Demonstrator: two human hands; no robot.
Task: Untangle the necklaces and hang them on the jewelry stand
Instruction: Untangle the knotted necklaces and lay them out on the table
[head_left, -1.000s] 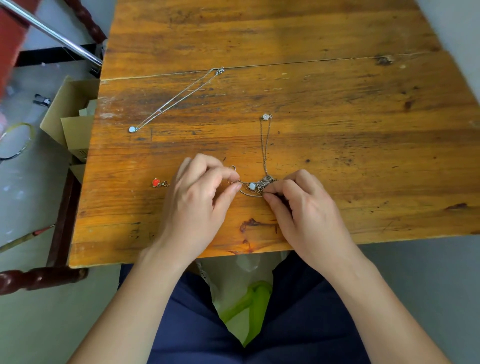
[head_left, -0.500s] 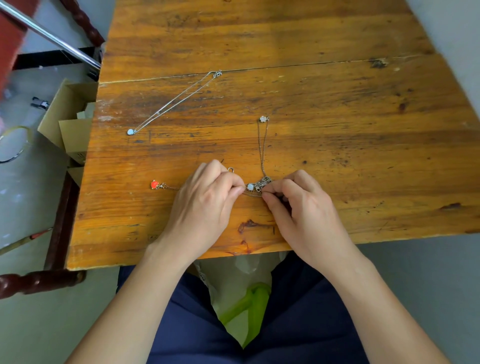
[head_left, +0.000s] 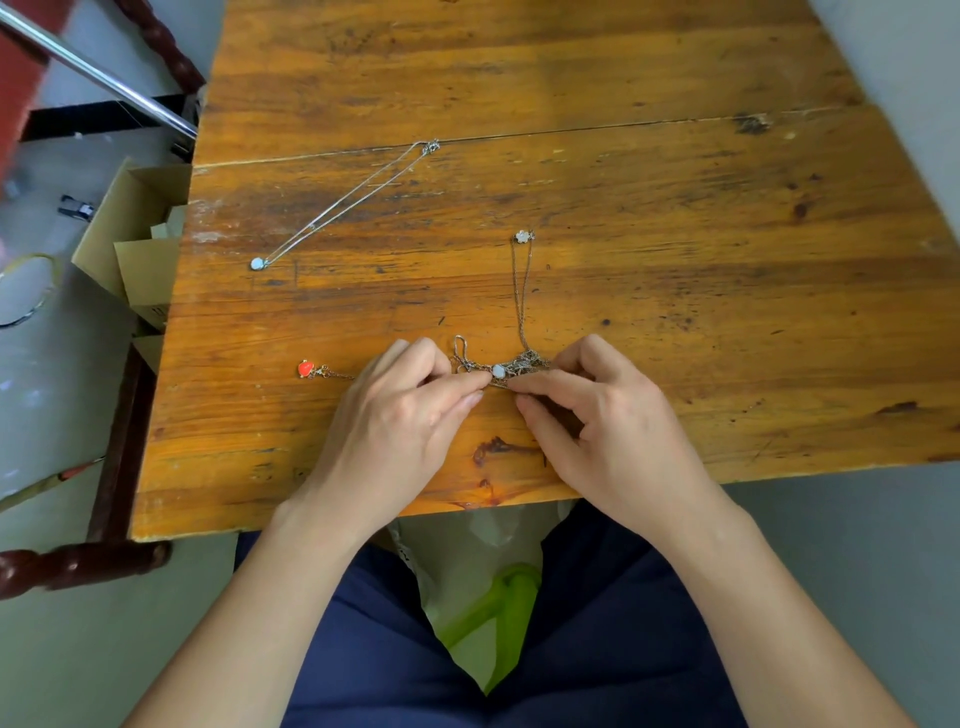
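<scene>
A knot of thin tangled chains (head_left: 522, 364) lies near the front of the wooden table (head_left: 675, 234), with a small white bead in it. My left hand (head_left: 400, 415) and my right hand (head_left: 608, 415) both pinch the tangle from either side. From the knot one chain runs up to a pale flower pendant (head_left: 523, 237). Another chain passes under my left hand to a red heart pendant (head_left: 306, 369). A separate silver necklace (head_left: 345, 208) with a pale blue bead lies straight at the upper left. No jewelry stand is in view.
Open cardboard boxes (head_left: 130, 244) sit on the floor beside the table's left edge. A dark wooden chair frame (head_left: 78, 564) stands at the lower left, a metal rod (head_left: 93, 73) crosses the top left. A clear bag with a green object (head_left: 488, 608) rests between my knees.
My left hand has slid right toward the knot, uncovering more of the red pendant's chain. A small chain loop now shows above my left fingers. The right hand has hardly moved.
</scene>
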